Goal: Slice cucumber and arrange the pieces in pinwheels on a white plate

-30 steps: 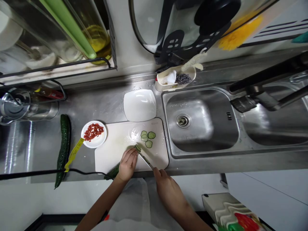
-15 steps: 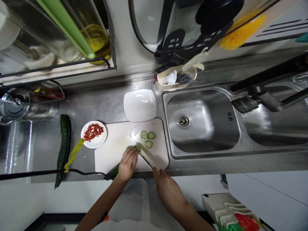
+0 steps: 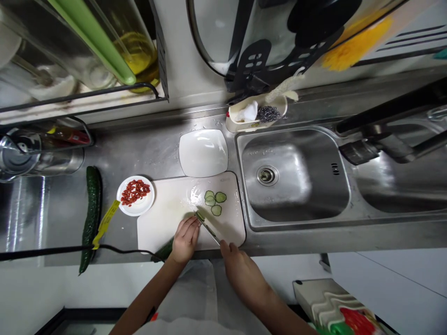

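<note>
The fingers of your left hand (image 3: 184,239) are curled closed over the cut cucumber (image 3: 165,251), pinning it to the near part of the cutting board (image 3: 160,204). Its dark green, glossy skin shows to the left of your wrist; your hand hides much of the rest. Your right hand (image 3: 242,270) is wrapped around the handle of the knife (image 3: 215,238), whose blade slants far and left to your left fingertips. Two pieces with dark green edges show along the blade.

Farther off on the board, to the right, lie four cucumber slices (image 3: 220,197), pale green and moist, thinly rimmed in dark green; two overlap, and the nearest sits a little apart.

A white square plate (image 3: 203,152) stands at the board's far edge, and a round white dish (image 3: 142,207) of small red pieces (image 3: 135,191) at its left. Farther left on the metal desk (image 3: 146,153), a whole cucumber (image 3: 91,209) lies lengthwise, long, bumpy and deep green, its near end past the desk edge.
</note>
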Available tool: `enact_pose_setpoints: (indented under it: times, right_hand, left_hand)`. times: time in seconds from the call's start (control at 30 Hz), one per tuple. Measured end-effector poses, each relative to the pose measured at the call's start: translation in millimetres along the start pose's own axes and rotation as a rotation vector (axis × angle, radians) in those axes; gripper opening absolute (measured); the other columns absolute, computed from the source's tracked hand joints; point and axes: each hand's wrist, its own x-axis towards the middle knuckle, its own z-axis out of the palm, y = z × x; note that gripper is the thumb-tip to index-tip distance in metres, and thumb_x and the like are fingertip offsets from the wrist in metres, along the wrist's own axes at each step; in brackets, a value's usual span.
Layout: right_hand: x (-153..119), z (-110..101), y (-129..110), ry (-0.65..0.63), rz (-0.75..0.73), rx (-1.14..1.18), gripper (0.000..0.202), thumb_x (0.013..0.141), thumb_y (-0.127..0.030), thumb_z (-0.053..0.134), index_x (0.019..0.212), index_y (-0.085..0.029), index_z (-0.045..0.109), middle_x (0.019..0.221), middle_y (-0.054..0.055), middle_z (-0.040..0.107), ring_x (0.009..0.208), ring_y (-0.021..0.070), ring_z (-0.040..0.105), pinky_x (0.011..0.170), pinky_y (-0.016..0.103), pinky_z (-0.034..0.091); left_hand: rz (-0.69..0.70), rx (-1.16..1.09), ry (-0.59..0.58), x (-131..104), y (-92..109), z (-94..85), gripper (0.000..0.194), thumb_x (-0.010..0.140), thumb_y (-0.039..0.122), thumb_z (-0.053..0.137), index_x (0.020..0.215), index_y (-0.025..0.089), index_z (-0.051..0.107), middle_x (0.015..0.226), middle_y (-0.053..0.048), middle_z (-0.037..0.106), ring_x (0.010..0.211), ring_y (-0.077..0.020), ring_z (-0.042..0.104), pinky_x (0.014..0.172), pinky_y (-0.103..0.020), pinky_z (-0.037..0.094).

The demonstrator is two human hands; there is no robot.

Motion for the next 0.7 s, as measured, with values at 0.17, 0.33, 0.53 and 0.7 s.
enact_pose_setpoints:
  times: [0.17, 0.33, 0.53, 0.7]
  right_hand:
    - [4.0, -4.7, -2.5, -0.016, 0.003, 0.014, 0.037, 0.088, -0.003, 0.028, 0.113, -0.016, 0.052, 0.097, 0.012, 0.064, 0.080, 0.0179, 0.066, 0.063, 0.022, 0.046]
    - [7.5, -4.7, -3.6, 0.009, 0.003, 0.027, 0.038, 0.087, -0.002, 0.028, 0.112, -0.016, 0.054, 0.096, 0.010, 0.065, 0.081, 0.0181, 0.066, 0.064, 0.023, 0.047]
    - [11.7, -2.5, -5.6, 0.040, -0.005, 0.001, 0.040, 0.087, -0.002, 0.028, 0.115, -0.016, 0.053, 0.094, 0.010, 0.065, 0.080, 0.0193, 0.066, 0.064, 0.025, 0.047]
    - [17.5, 0.1, -7.6, 0.056, -0.008, -0.006, 0.038, 0.088, -0.002, 0.027, 0.111, -0.016, 0.054, 0.090, 0.009, 0.064, 0.078, 0.0186, 0.066, 0.062, 0.024, 0.046]
  left_hand:
    - [-0.002, 0.011, 0.000, -0.5, -0.6, 0.4, 0.027, 0.086, 0.010, 0.050, 0.111, 0.016, 0.060, 0.103, -0.008, 0.067, 0.104, -0.0203, 0.061, 0.093, -0.042, 0.052]
    - [0.000, 0.011, -0.002, -2.1, -1.7, 1.0, 0.027, 0.087, 0.010, 0.050, 0.111, 0.017, 0.060, 0.103, -0.008, 0.067, 0.104, -0.0205, 0.061, 0.092, -0.042, 0.052]
    - [0.002, 0.005, -0.004, -2.3, -2.4, 1.5, 0.028, 0.087, 0.010, 0.050, 0.112, 0.017, 0.060, 0.103, -0.008, 0.067, 0.105, -0.0202, 0.061, 0.093, -0.041, 0.051]
    - [0.003, 0.008, -0.008, -2.7, -2.6, 1.5, 0.029, 0.087, 0.010, 0.050, 0.113, 0.017, 0.059, 0.104, -0.008, 0.067, 0.105, -0.0196, 0.061, 0.094, -0.040, 0.051]
